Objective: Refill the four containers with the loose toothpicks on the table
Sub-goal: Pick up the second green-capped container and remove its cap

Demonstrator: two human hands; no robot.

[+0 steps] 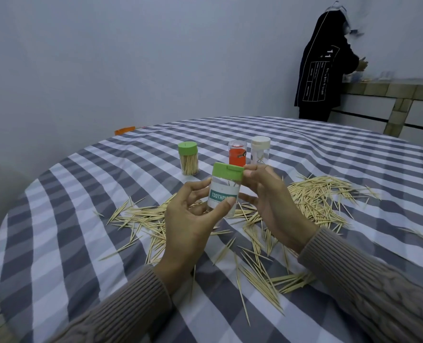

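My left hand (193, 219) grips a clear toothpick container (224, 191) with a teal label and a green lid (226, 171), held above the table with only a few picks inside. The fingers of my right hand (267, 194) touch the lid's right edge and the container's side. Loose toothpicks (312, 196) lie scattered over the checked tablecloth below and around both hands. Behind stand three more containers: a green-lidded one (188, 158) full of picks, a clear one with an orange label (237, 153), and a white-lidded one (260, 149).
The round table (81, 219) carries a grey and white checked cloth. A person in a dark jacket (322, 73) stands at a counter at the back right. An orange chair edge (125, 130) shows beyond the table's far rim.
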